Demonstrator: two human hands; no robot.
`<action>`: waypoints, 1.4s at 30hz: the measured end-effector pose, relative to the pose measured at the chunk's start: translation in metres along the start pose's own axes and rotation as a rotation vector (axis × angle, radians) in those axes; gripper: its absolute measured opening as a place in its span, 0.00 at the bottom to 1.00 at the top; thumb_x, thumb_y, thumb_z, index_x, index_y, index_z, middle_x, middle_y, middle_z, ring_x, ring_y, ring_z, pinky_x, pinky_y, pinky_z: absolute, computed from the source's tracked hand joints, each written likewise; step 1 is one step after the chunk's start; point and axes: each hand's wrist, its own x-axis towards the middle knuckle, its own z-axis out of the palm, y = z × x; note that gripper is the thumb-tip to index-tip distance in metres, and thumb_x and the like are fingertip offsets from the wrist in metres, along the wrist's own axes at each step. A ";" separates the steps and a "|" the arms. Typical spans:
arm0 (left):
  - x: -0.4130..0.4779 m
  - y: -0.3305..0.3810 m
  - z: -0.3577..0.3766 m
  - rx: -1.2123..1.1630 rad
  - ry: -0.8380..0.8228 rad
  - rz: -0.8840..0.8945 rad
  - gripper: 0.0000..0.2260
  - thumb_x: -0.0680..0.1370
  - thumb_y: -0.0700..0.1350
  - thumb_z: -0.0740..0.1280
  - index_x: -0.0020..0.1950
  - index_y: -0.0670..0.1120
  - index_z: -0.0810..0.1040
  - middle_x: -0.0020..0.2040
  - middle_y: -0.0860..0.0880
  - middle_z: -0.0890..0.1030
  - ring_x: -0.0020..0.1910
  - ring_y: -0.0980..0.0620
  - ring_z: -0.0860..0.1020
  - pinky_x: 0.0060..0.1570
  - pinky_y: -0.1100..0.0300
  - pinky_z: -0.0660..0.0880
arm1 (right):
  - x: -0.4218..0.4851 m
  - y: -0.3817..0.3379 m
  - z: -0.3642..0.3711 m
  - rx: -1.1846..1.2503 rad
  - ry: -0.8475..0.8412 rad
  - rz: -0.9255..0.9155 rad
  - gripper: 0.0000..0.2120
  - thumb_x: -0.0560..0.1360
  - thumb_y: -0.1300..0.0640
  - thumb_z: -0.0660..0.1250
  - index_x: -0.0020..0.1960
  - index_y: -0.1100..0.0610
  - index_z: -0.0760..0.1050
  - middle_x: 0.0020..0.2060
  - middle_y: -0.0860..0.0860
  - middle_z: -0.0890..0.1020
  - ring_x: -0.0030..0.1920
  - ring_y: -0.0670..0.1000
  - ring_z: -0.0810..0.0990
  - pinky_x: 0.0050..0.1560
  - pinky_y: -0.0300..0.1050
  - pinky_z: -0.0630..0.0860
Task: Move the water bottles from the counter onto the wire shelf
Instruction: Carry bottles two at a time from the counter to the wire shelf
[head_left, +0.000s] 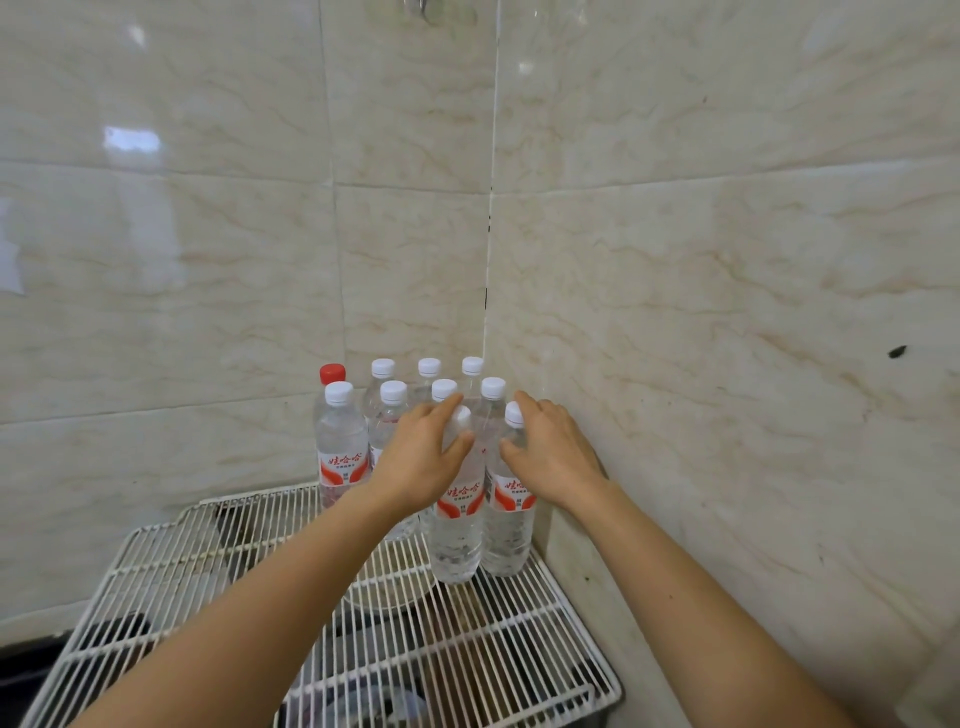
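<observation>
Several clear water bottles with white caps and red-and-white labels stand packed in the back right corner of a white wire shelf. One bottle at the back left has a red cap. My left hand wraps the shoulder of the front left bottle, thumb in front and index finger behind its cap. My right hand holds the shoulder of the front right bottle the same way. Both of these bottles stand upright with their bases on the shelf wires.
Beige marble-look tiled walls meet in a corner right behind the bottles, and the right wall runs along the shelf's edge. Under the wires I see a pale round dish and dark objects. The shelf's front and left wires are bare.
</observation>
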 end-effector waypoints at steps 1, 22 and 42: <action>-0.001 -0.001 -0.001 0.002 0.011 -0.007 0.26 0.80 0.52 0.60 0.76 0.50 0.58 0.73 0.45 0.67 0.72 0.47 0.64 0.70 0.50 0.63 | -0.001 0.000 0.001 0.005 0.013 -0.002 0.18 0.76 0.54 0.62 0.65 0.56 0.68 0.59 0.55 0.74 0.60 0.55 0.70 0.59 0.49 0.71; -0.233 -0.152 -0.152 0.279 0.168 -0.530 0.20 0.79 0.50 0.61 0.71 0.48 0.69 0.65 0.45 0.73 0.60 0.46 0.75 0.58 0.55 0.72 | -0.074 -0.226 0.129 0.109 -0.186 -0.638 0.22 0.76 0.48 0.63 0.66 0.58 0.69 0.62 0.55 0.72 0.66 0.56 0.66 0.66 0.51 0.64; -0.683 -0.307 -0.418 0.440 0.289 -1.256 0.21 0.79 0.51 0.60 0.70 0.47 0.70 0.65 0.42 0.73 0.65 0.42 0.70 0.63 0.49 0.70 | -0.362 -0.655 0.305 0.175 -0.681 -0.989 0.24 0.77 0.47 0.62 0.69 0.58 0.66 0.64 0.54 0.71 0.65 0.56 0.66 0.63 0.52 0.67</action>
